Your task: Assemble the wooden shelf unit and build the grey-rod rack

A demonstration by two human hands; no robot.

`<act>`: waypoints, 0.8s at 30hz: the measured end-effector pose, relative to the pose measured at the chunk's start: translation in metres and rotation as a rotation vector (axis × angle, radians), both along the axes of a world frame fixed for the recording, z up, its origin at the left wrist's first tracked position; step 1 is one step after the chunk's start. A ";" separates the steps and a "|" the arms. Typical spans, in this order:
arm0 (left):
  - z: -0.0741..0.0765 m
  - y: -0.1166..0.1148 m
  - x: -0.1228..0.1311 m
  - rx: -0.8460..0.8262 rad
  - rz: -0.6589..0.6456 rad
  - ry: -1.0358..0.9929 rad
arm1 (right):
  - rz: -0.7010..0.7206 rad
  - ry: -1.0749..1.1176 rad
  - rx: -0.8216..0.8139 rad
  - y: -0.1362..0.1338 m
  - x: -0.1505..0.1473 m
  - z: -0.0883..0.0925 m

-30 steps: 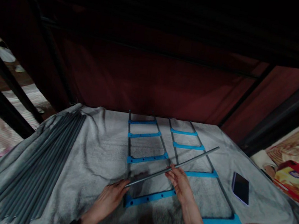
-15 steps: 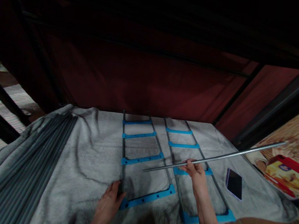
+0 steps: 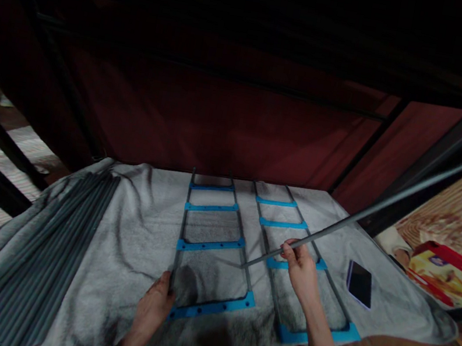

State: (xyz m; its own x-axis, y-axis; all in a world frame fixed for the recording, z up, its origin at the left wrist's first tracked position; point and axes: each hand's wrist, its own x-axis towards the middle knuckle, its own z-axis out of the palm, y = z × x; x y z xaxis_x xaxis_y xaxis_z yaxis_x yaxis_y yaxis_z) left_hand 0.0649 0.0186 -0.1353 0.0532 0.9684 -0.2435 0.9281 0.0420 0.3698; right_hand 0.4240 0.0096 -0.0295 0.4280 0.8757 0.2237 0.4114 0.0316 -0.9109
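Note:
In my right hand (image 3: 299, 272) a long grey metal tube (image 3: 351, 218) is pinched, slanting up to the right, its low end over the left frame's right side rail. My left hand (image 3: 152, 304) grips the near left corner of a ladder-like frame (image 3: 210, 247), made of thin dark tubes joined by blue crosspieces with holes. To its right lies a second similar frame (image 3: 283, 225), partly hidden behind my right hand and the tube. Both frames rest flat on a grey blanket (image 3: 133, 251).
Several grey tubes (image 3: 45, 260) lie bundled at the left of the blanket. A phone (image 3: 360, 284) sits on the right side. Beyond it are a red and yellow box (image 3: 451, 275) and a dark post. A dark red panel (image 3: 230, 125) stands behind the blanket.
The left frame has shifted left at its near end along with my left hand. The tube in my right hand has tilted more steeply, its far end rising and its low end moving right.

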 end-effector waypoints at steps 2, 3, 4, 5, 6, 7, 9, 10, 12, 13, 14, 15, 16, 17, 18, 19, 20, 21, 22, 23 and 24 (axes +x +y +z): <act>0.000 -0.002 -0.005 -0.024 -0.003 0.000 | 0.005 -0.030 0.005 0.004 -0.002 0.001; 0.000 -0.004 -0.006 -0.028 -0.002 0.010 | 0.006 -0.038 0.009 0.007 -0.003 0.001; 0.001 -0.005 -0.007 -0.022 0.003 0.021 | 0.012 -0.042 0.013 0.011 -0.005 0.001; 0.001 -0.006 -0.007 -0.016 0.012 0.033 | 0.025 -0.045 0.018 0.014 -0.007 0.002; 0.001 -0.007 -0.008 -0.010 0.021 0.036 | 0.044 -0.046 0.024 0.018 -0.009 0.004; 0.001 -0.007 -0.009 -0.004 0.029 0.031 | 0.065 -0.046 0.034 0.022 -0.011 0.006; 0.000 -0.007 -0.013 0.007 0.040 -0.003 | 0.099 -0.052 0.064 0.030 -0.014 0.014; 0.000 -0.006 -0.015 0.008 0.040 -0.027 | 0.107 -0.062 0.083 0.035 -0.015 0.019; -0.002 -0.006 -0.019 0.008 0.036 -0.064 | 0.102 -0.097 0.114 0.044 -0.017 0.027; -0.004 -0.006 -0.020 0.009 0.033 -0.074 | 0.096 -0.122 0.120 0.049 -0.018 0.030; -0.005 -0.006 -0.021 0.009 0.031 -0.081 | 0.091 -0.148 0.121 0.054 -0.019 0.033; -0.007 -0.007 -0.021 0.010 0.031 -0.085 | 0.090 -0.172 0.117 0.058 -0.021 0.034; -0.009 -0.007 -0.021 0.014 0.031 -0.092 | 0.092 -0.193 0.111 0.062 -0.023 0.035; -0.010 -0.007 -0.021 0.022 0.033 -0.100 | 0.099 -0.209 0.102 0.065 -0.025 0.035; -0.012 -0.008 -0.021 0.031 0.035 -0.109 | 0.109 -0.221 0.092 0.068 -0.027 0.034; -0.014 -0.007 -0.021 0.038 0.036 -0.115 | 0.117 -0.231 0.083 0.070 -0.029 0.034; -0.015 -0.007 -0.021 0.045 0.035 -0.120 | 0.123 -0.241 0.075 0.071 -0.031 0.033; -0.016 -0.007 -0.022 0.051 0.030 -0.124 | 0.127 -0.255 0.068 0.072 -0.032 0.032; -0.017 -0.006 -0.022 0.055 0.023 -0.128 | 0.128 -0.269 0.066 0.072 -0.033 0.032; -0.017 -0.006 -0.022 0.053 0.020 -0.129 | 0.129 -0.285 0.065 0.072 -0.034 0.033; -0.018 -0.006 -0.022 0.050 0.018 -0.132 | 0.131 -0.303 0.067 0.072 -0.034 0.033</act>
